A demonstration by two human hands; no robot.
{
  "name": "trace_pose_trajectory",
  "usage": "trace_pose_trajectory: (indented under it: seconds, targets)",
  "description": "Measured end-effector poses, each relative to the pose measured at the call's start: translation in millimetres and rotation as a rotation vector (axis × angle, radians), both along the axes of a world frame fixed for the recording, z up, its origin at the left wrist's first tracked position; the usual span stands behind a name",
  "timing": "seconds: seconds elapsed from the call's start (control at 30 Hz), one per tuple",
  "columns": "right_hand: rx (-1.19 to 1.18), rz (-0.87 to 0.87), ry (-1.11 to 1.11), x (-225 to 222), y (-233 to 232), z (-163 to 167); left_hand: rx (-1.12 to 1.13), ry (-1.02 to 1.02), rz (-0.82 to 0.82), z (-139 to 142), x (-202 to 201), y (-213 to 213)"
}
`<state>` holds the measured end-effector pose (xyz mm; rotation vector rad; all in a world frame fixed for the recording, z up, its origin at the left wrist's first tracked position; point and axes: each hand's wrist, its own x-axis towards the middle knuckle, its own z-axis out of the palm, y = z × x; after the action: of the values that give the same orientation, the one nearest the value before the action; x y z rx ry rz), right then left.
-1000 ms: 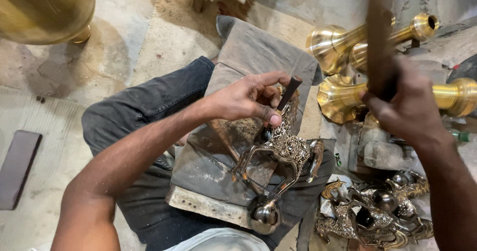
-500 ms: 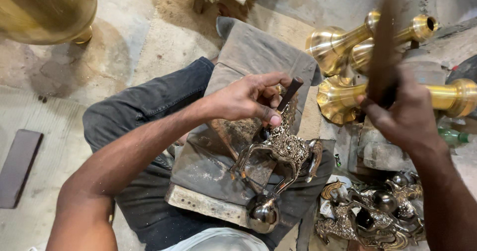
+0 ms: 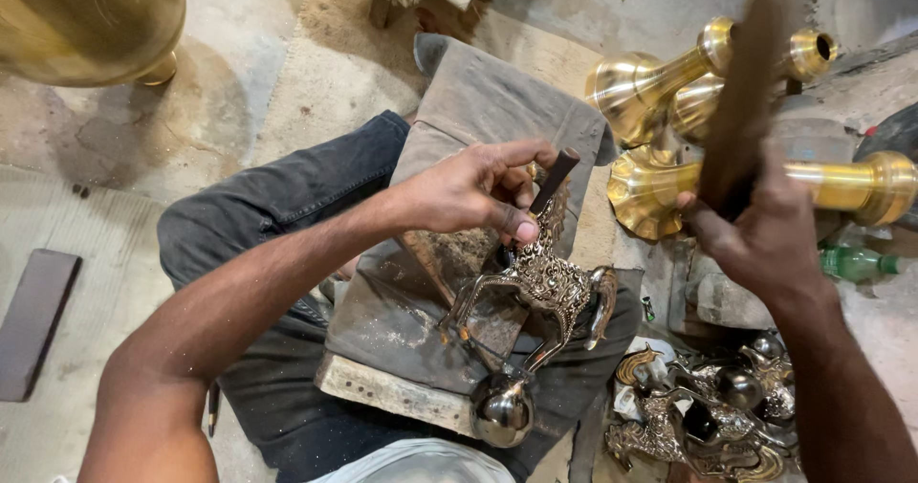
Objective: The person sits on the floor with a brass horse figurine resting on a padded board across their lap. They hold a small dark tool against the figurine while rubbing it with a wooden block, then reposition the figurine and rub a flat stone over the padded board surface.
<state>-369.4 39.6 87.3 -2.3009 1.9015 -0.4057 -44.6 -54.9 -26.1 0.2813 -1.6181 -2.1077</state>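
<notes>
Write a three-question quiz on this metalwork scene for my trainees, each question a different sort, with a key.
1. True or false: the left hand holds a thin dark punch against the ornate metal piece.
2. Multiple choice: the right hand grips a) a brass vase, b) a dark wooden bat, c) a green bottle.
3. Fill in: the ornate piece rests on a grey ___ over the person's lap.

Key: 1 true. 2 b; the bat is raised and blurred. 3 cloth; a wooden block shows under its near edge.
</notes>
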Motion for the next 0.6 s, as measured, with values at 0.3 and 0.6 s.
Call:
trace_pose_trajectory:
  seconds: [0.3, 0.6]
  targets:
    - [-0.186, 0.070, 0.180, 22.7, 4.7, 8.5, -0.021, 0.022, -0.032, 0.8, -0.4, -0.8]
    - [-0.199, 0.105, 0.154, 6.7, 8.8, -0.1, 0.029, 0.011, -0.004, 1.6, 0.0, 3.0]
